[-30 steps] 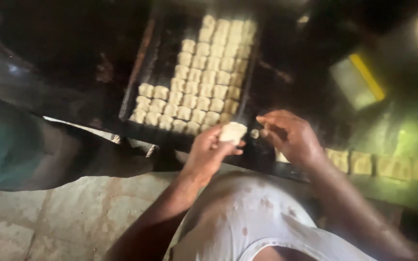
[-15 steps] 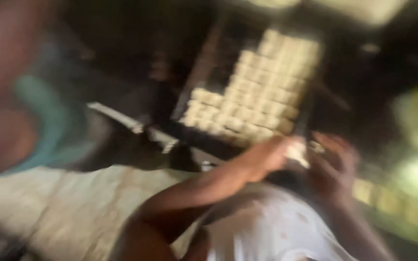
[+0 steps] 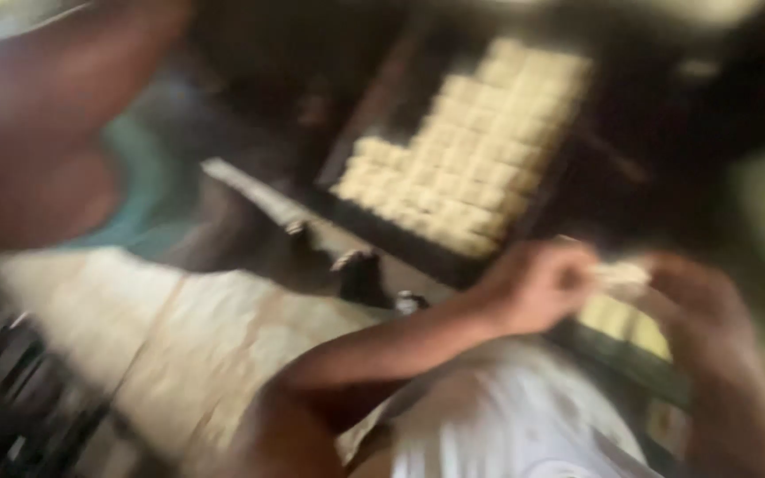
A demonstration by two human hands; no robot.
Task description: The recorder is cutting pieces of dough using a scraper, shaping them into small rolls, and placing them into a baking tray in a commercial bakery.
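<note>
White cloth of the person's shirt [image 3: 506, 425] fills the nearest part of the view, just below the two hands. The left hand [image 3: 537, 288] is curled closed, its fingertips pinching one end of a pale dough piece [image 3: 623, 273]; the right hand [image 3: 697, 305] meets it from the other side, fingers bent round the same piece, so the piece hangs between both hands above the edge of the surface, probably so it can be shaped or steadied. The picture is badly blurred, so the exact grip is hard to read. Beyond the left hand a dark tray [image 3: 418, 252] carries many pale squares [image 3: 467, 159] in tight rows, packed close, likely to save room. Far to the left of the hands, another person's arm [image 3: 55, 124] crosses the upper corner.
</note>
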